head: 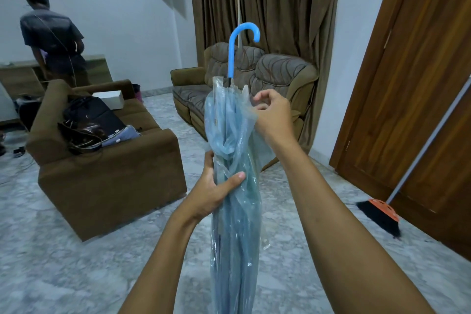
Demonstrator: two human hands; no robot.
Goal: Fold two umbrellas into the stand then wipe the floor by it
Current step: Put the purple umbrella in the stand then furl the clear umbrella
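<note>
— Umbrella [237, 237] position?
— Centre of the frame, held upright and running from the bottom edge up past mid-height. It is closed, with its pale blue see-through canopy bunched in loose folds rather than wrapped tight. The blue hooked handle [238, 43] is uppermost, in front of the brown curtains [280, 7].
— Left hand?
— The left hand [216, 191] grips the bundle about halfway along. Its fingers are curled round the far side and the thumb lies across the front.
— And the right?
— The right hand [272, 112] is higher, just right of centre, a little below the handle. Its fingers are curled and pinch a flap of the canopy's edge, which is stretched out to the right.
— What lies around?
— A marbled grey floor [63, 262]. A brown armchair [107, 186] sits at lower left with bags [94, 120] heaped on its seat. A patterned two-seat sofa [280, 76] stands behind the umbrella, against the curtains. At the right a broom [379, 214] leans on a wooden door [407, 84], its orange-and-black head on the floor. In the upper left another person [51, 33] stands with their back turned.
</note>
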